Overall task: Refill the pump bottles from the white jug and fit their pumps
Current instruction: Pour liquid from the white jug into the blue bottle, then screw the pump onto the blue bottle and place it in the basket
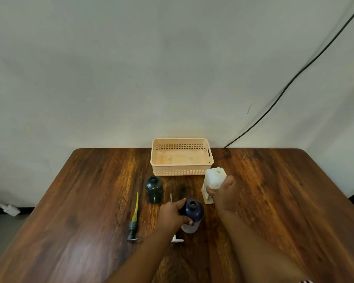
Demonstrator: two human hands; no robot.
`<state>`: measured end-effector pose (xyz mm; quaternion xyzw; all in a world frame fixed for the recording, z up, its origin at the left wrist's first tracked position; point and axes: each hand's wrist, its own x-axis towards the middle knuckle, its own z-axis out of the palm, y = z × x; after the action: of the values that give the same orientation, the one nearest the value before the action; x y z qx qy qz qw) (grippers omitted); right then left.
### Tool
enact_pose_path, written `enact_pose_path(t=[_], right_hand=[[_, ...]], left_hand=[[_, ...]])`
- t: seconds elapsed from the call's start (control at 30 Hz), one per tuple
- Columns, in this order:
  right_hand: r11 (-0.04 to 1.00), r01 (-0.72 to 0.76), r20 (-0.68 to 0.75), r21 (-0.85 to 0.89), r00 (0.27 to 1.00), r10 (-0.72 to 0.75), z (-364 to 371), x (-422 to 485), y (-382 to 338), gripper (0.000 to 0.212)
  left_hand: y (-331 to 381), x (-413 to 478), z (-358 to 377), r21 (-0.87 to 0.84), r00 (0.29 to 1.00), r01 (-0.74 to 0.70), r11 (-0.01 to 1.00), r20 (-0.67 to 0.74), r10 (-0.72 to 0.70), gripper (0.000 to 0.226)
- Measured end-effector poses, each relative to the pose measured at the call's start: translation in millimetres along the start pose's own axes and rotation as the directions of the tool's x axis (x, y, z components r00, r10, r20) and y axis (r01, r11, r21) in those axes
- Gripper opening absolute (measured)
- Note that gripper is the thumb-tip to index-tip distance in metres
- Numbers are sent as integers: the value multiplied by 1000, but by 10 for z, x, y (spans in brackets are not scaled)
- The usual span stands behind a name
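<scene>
left hand [172, 214] wraps its fingers round the dark blue bottle [193, 211] at mid-table, its neck uncapped. right hand [223, 196] grips the white jug [214, 178], upright just right of it, by the peach basket [181, 157]. the dark green bottle [153, 188] stands open to the left, its grey pump [133, 223] flat on the table [274, 190]. a white pump [177, 239] lies by the left wrist.

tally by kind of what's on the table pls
Open bottles: 2, dark green plastic bottle, dark blue-topped clear bottle
Loose pumps: 2, grey pump with yellow tube, white pump
White plastic jug: 1
Peach slotted plastic basket: 1
Total: 6
</scene>
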<state>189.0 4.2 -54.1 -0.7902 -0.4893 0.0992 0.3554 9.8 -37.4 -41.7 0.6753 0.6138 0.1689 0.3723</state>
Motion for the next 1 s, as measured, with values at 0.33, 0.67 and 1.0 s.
enact_pose_path(t=[0.33,0.67,1.0], right_hand=[[1000,-20,43,7,999,20,-19,-35,-7,88],[925,328,-158,191,940,-301,-137,-1118,-390,66],[950,304,575,69,766,-287,301,-1391,-414,48]], left_hand=[[-16,15,-2,9,1000,-13,1000,6,13,76],[-40,-23,-26,-12,999,-52,999,-6,52,68],[-402,-128,-118,-35,976,142,989,-160,-146,24]])
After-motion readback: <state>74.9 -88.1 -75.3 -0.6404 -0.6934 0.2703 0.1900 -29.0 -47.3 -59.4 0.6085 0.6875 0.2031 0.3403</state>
